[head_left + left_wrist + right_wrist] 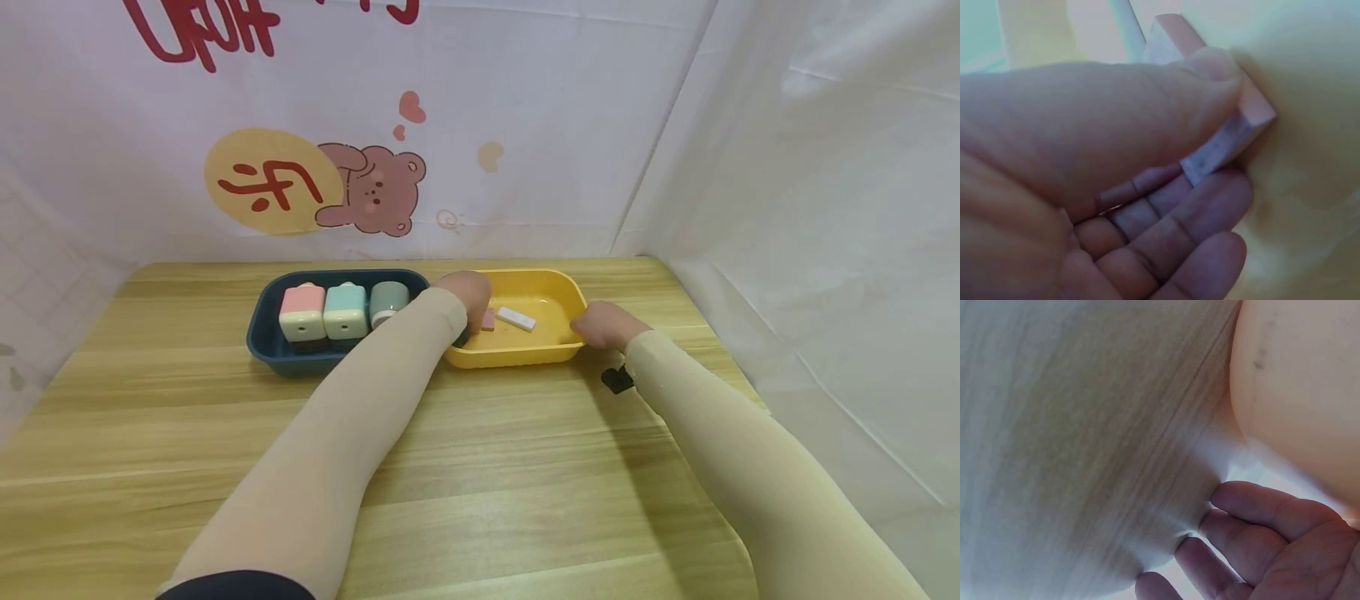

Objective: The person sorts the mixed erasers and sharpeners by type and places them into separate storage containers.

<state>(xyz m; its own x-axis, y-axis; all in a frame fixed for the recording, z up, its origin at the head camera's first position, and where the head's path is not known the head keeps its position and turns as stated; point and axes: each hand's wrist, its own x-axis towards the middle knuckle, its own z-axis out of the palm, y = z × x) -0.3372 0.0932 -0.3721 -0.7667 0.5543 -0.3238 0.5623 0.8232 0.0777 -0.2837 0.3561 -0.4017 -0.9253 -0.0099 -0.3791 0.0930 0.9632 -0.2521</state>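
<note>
My left hand reaches into the yellow tray at its left side. Thumb and fingers pinch a small pink block with pale, speckled sides, close over the tray floor. A white bar-shaped block lies in the tray just to the right. At the tray's right rim, my right hand holds the edge. In the right wrist view its fingers lie outside the tray wall, fingertips at the tabletop, thumb hidden.
To the left stands a dark blue tray with a pink-topped container, a mint-topped container and a grey-green cup-like piece. My left forearm passes over its right end. A white printed cloth hangs behind the wooden table.
</note>
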